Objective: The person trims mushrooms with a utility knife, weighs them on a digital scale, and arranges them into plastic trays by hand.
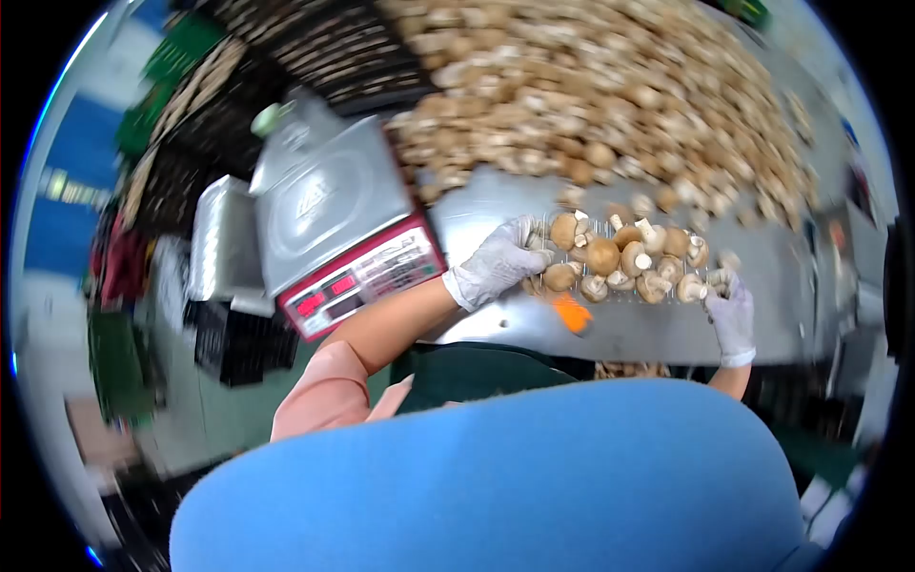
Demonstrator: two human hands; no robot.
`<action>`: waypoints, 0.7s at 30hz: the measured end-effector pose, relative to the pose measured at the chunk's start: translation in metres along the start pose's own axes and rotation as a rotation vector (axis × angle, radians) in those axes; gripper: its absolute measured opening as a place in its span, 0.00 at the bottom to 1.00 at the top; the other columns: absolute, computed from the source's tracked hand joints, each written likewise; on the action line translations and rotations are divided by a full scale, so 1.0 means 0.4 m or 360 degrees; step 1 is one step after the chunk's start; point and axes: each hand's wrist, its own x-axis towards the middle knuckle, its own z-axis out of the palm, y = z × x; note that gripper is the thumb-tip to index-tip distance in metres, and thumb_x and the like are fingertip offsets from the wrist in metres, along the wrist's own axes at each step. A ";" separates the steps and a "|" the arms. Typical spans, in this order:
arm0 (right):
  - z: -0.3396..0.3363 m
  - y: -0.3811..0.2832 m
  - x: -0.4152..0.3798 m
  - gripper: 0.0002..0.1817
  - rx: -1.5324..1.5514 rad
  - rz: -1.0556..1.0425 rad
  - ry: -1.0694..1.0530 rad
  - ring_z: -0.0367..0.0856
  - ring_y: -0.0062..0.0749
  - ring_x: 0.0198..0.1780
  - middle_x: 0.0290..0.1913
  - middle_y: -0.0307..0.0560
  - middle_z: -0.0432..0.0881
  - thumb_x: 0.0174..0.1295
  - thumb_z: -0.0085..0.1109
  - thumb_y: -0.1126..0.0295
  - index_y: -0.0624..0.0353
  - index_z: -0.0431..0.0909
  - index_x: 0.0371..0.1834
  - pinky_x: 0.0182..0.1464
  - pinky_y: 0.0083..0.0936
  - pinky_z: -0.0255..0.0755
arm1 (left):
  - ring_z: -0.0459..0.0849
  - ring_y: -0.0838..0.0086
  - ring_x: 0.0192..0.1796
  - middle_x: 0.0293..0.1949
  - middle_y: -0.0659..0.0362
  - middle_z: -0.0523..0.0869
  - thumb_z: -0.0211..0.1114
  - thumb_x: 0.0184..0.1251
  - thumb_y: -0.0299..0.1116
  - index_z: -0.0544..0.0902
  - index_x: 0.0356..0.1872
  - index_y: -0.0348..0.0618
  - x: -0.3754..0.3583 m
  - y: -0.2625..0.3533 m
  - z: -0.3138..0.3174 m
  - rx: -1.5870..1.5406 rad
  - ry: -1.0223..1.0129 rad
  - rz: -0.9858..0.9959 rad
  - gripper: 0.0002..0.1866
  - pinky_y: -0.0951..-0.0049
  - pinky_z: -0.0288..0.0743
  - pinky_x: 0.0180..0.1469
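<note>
Between my two gloved hands is a clear plastic tray (654, 297) filled with brown-capped mushrooms (603, 256), some lying stem up. My left hand (502, 261) grips the tray's left end, fingers bent around its edge. At the opposite end, my right hand (731, 316) closes on the tray's right edge near a pale stem. Just below the tray's left part, an orange object (572, 313) lies on the metal table (477, 205); blur hides what kind it is.
A large heap of mushrooms (610, 86) covers the table's far side. To the left stands a red scale (357, 272) with a steel platform and lit red digits. Black crates (329, 48) stand behind it, and a wrapped silver stack (224, 238) is farther left.
</note>
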 end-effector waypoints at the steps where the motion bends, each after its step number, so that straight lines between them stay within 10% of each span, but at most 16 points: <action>1: 0.053 -0.052 0.032 0.09 0.0158 0.0032 -0.0079 0.68 0.17 0.18 0.18 0.33 0.73 0.58 0.69 0.66 0.57 0.78 0.31 0.21 0.22 0.62 | 0.82 0.81 0.38 0.40 0.62 0.82 0.64 0.65 0.27 0.75 0.59 0.35 -0.059 0.029 -0.046 0.0026 0.0120 0.0001 0.21 0.79 0.79 0.39; 5: 0.305 -0.322 0.144 0.12 0.0064 -0.0745 -0.0211 0.69 0.16 0.18 0.18 0.33 0.75 0.57 0.70 0.66 0.58 0.75 0.30 0.20 0.20 0.61 | 0.84 0.81 0.37 0.44 0.59 0.84 0.62 0.71 0.29 0.75 0.60 0.36 -0.295 0.109 -0.243 0.0041 0.0669 0.0208 0.18 0.81 0.80 0.36; 12: 0.720 -0.614 0.236 0.13 0.0224 -0.0531 -0.0882 0.79 0.28 0.28 0.27 0.43 0.82 0.54 0.68 0.64 0.61 0.80 0.36 0.33 0.28 0.75 | 0.79 0.84 0.20 0.27 0.63 0.83 0.63 0.72 0.33 0.81 0.50 0.35 -0.523 0.142 -0.502 0.0272 0.1434 0.0191 0.13 0.84 0.71 0.21; 21: 0.723 -0.711 0.208 0.21 0.0174 -0.0431 -0.1024 0.77 0.18 0.24 0.26 0.38 0.84 0.70 0.59 0.50 0.59 0.83 0.36 0.24 0.18 0.67 | 0.75 0.87 0.19 0.27 0.67 0.79 0.56 0.77 0.39 0.79 0.60 0.41 -0.648 0.162 -0.586 0.0385 0.1453 -0.0097 0.18 0.86 0.67 0.20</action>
